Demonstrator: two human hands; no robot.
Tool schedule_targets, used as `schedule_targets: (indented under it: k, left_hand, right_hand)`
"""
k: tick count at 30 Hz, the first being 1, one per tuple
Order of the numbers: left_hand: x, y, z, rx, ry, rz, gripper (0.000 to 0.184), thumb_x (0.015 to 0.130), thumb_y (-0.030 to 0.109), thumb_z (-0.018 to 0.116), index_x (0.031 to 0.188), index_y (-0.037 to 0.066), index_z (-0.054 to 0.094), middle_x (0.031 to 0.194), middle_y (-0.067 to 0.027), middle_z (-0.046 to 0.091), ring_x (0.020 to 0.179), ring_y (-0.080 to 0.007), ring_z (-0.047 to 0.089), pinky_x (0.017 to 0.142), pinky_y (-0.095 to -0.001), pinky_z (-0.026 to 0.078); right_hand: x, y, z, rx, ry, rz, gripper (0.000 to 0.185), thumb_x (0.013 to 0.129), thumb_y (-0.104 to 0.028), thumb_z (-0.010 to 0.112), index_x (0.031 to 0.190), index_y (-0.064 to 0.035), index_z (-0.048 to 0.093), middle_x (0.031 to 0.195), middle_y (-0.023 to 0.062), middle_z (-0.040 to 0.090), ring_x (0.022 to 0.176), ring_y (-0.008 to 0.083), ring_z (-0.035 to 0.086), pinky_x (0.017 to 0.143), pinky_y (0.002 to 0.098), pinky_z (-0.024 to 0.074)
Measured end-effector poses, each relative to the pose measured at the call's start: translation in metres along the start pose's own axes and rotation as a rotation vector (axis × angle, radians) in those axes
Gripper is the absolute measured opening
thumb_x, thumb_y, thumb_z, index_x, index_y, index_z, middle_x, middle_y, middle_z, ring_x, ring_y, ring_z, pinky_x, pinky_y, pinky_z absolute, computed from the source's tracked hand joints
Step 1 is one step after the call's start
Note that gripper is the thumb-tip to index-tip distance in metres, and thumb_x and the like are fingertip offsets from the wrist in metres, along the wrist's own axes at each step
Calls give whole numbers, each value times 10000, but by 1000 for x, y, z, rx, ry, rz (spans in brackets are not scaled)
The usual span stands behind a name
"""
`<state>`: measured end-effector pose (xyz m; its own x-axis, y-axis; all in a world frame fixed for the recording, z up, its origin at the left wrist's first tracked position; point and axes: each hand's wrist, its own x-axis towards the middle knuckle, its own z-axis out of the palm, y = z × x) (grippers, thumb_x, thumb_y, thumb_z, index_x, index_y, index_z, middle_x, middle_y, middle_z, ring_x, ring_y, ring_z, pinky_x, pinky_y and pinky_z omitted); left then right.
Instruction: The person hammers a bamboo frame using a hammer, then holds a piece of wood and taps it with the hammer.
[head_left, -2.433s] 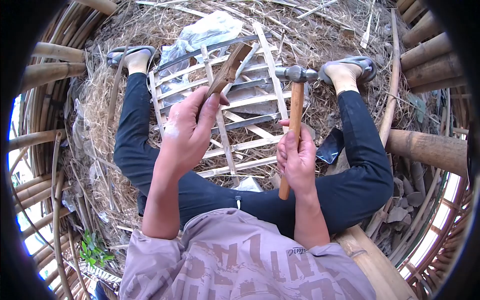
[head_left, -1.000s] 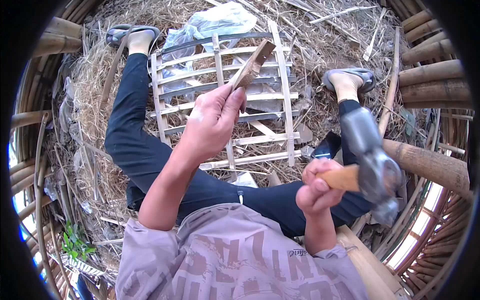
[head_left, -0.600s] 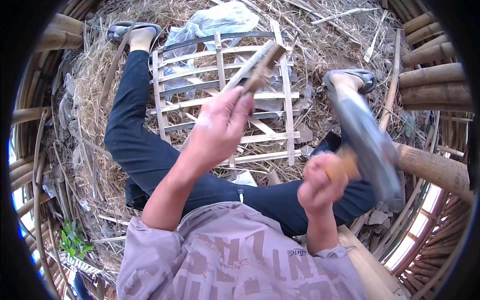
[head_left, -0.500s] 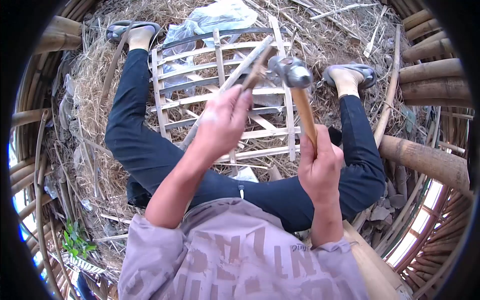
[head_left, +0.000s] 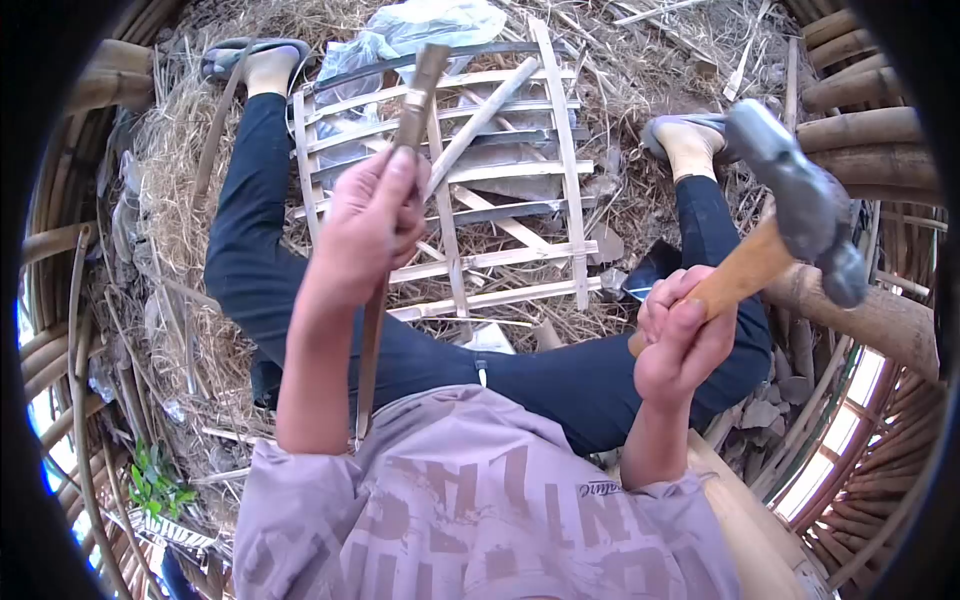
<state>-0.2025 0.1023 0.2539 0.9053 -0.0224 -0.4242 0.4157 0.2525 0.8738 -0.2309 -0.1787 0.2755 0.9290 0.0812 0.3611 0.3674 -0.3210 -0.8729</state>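
Note:
My left hand [head_left: 368, 225] is closed around a long brown bamboo strip [head_left: 418, 105]. The strip stands nearly upright, its upper end above the fist and its lower end down by my lap. My right hand [head_left: 685, 335] grips a hammer [head_left: 750, 268] by its wooden handle; the metal head points up and to the right, clear of the strip. On the ground between my legs lies a lattice of split bamboo slats [head_left: 520, 265], partly covered by my left hand and the strip. A loose pale stick [head_left: 485, 120] rests diagonally over the lattice.
Crumpled clear plastic [head_left: 440, 22] lies beyond the lattice on straw-strewn ground. A dark object [head_left: 655, 270] sits beside my right knee. Thick bamboo poles [head_left: 860, 315] run along the right side, and a small green plant [head_left: 155, 480] is at lower left.
My hands have moved apart. The left one has swung left with the strip turned more upright; the right one has shifted right, tilting the hammer head rightward away from the strip.

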Motion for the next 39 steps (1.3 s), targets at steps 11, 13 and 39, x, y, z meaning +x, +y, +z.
schedule_targets:
  k: [11,13,39]
  left_hand:
    - [-18,4,12,-729,-785,-238,419,1102,407,490,877,54,466,591,52,310,406,-7,182,337,-231,125]
    - [-18,5,19,-716,-794,-256,425,1107,402,482,877,44,472,595,56,295,411,-2,176,341,-228,118]
    - [-16,-14,39,-761,-886,-388,424,1078,398,552,863,42,474,581,55,295,407,-9,166,344,-231,119]
  right_hand:
    - [79,-7,44,810,-169,371,256,1026,-186,674,1149,17,576,943,140,674,430,-24,361,332,169,294]
    - [85,-16,50,806,-171,401,226,1016,-187,689,1099,13,624,860,91,703,428,-11,431,352,175,318]
    - [59,-3,42,1105,-208,546,126,1044,-144,638,1035,-32,580,690,-17,575,438,-4,423,349,183,294]
